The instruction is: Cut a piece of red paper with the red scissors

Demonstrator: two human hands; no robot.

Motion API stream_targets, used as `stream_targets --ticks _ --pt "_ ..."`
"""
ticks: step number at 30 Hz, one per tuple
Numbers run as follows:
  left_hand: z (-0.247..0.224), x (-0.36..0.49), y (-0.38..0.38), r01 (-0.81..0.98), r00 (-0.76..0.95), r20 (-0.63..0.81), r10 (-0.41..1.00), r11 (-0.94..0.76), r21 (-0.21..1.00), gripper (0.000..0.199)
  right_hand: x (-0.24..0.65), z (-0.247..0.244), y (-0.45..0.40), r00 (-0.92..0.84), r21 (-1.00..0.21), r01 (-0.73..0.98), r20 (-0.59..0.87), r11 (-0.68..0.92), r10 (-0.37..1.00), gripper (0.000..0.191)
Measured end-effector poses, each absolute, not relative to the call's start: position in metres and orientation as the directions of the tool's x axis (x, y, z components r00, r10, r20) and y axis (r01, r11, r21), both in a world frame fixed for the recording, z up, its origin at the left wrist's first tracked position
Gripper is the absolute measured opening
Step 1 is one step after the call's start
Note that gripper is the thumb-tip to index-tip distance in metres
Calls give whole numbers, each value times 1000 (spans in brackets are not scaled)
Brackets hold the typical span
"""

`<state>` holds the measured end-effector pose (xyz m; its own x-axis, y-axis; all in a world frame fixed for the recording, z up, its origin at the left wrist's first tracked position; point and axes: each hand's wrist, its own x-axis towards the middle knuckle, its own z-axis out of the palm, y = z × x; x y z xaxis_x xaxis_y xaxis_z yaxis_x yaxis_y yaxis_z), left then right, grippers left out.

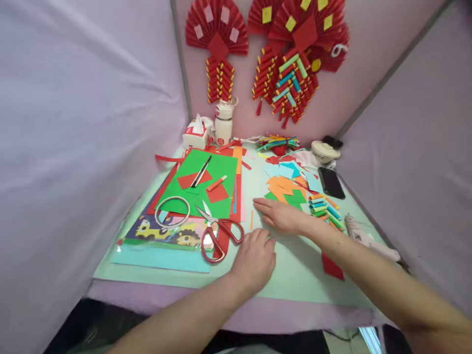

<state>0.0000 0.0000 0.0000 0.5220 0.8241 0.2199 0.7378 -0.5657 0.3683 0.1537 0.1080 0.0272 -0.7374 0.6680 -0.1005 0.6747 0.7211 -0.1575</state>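
We see both hands resting on the pale green table. The left hand lies palm down, fingers loosely curled together, gripping nothing. The red-handled scissors sit just beside it at its 10 o'clock, blades closed, tips pointing up-left; whether the fingers touch the handle loop we cannot tell.

The right hand lies flat, fingers stretched together and pointing toward 9 o'clock, empty. A thin orange strip lies just past its fingertips. At the hand's 1 o'clock we note a loose heap of orange and green paper squares, near but apart from the knuckles. At its 3 o'clock, a cluster of rolled paper tubes in several colours.

At 10 o'clock from the scissors lies a green sheet bearing red paper pieces, a black pen and an orange marker. A pale ring rests at its lower left corner. A black phone lies at 2 o'clock from the right hand, well apart. A red paper scrap sits beside the right forearm. Red paper fans hang on the back wall.
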Motion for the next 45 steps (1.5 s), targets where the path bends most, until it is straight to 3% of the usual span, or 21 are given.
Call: stream_targets --ticks 6,10,13,18,24,33,41,45 --pt "6 -1 -1 733 525 222 821 -569 372 21 170 46 68 -710 -204 701 -112 684 695 41" --pt "6 -1 0 731 524 227 821 -570 376 20 177 61 60 -713 -269 680 -27 682 701 35" --pt "5 -1 0 729 525 227 820 -571 377 20 172 56 73 -713 -205 679 45 705 700 40" --pt "5 -2 0 728 534 218 817 -576 372 21 155 38 90 -743 -65 667 8 742 669 47" --pt "7 -1 0 732 524 228 821 -571 371 18 176 46 75 -709 -108 700 13 706 705 33" --pt "5 -1 -1 723 529 238 815 -579 377 20 175 31 92 -583 -17 812 17 583 812 46" --pt "5 -1 0 723 532 226 816 -576 382 21 194 35 66 -606 -152 786 -4 599 795 44" --pt "4 -1 0 718 534 229 814 -580 385 23 196 27 70 -520 -133 844 29 519 854 47"
